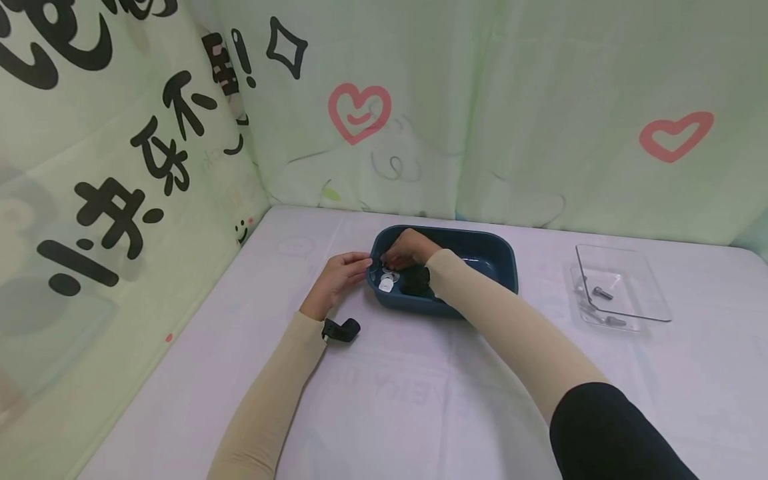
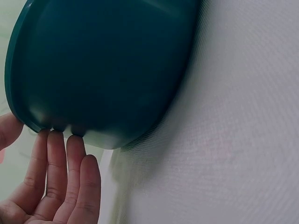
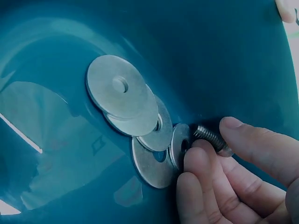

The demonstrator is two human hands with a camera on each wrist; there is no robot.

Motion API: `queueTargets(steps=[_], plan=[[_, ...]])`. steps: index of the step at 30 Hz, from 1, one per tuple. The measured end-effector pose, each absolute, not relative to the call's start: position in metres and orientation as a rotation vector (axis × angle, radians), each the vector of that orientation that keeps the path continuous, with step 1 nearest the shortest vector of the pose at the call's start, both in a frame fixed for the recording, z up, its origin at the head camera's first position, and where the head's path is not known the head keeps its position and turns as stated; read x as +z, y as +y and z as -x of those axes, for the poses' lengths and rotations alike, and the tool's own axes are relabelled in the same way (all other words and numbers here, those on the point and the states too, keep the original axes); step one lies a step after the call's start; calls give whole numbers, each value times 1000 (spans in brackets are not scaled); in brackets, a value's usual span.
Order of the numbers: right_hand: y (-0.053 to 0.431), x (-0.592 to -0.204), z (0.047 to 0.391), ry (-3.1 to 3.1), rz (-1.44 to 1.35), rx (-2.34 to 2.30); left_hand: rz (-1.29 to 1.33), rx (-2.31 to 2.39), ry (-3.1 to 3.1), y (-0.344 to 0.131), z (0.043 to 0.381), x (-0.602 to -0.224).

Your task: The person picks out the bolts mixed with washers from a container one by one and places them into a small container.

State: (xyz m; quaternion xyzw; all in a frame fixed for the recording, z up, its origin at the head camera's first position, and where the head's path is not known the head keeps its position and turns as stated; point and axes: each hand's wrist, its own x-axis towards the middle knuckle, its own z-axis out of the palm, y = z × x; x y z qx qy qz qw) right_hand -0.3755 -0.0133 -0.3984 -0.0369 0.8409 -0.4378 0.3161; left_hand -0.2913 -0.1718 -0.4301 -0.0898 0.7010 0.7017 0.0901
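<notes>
A dark blue tub [image 1: 444, 308] stands on the table. My left hand [image 1: 341, 280] is at its left end, fingertips against the outer wall [image 2: 103, 93] and thumb [image 2: 8, 130] lapping the rim. Down in the tub's left part, my right hand [image 1: 410, 248] pinches a short threaded bolt [image 3: 210, 137] between thumb and fingers. Right beside those fingers, several flat round metal washers [image 3: 117, 86] lie overlapped on the tub floor. From the head, the washers [image 1: 387, 281] show as a pale cluster, and the bolt is hidden by the hand.
To the right on the table is a small clear plastic box [image 1: 624, 283], with a clear flat sheet or lid [image 1: 654, 303] across it and a few metal bolts [image 1: 602, 293] in it. Cloth curtains [image 1: 540, 133] stand behind and to the left.
</notes>
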Motion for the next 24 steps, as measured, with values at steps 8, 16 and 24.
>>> queueTargets(steps=[8,16,24], plan=[[-13,-398,373,2231,164,-1148,295,2079,2081,-171,291,-428],[-11,-401,375,2215,192,-1185,282,2074,2095,-171,291,-429],[-7,-403,375,2176,198,-1262,272,2092,2090,-171,291,-430]])
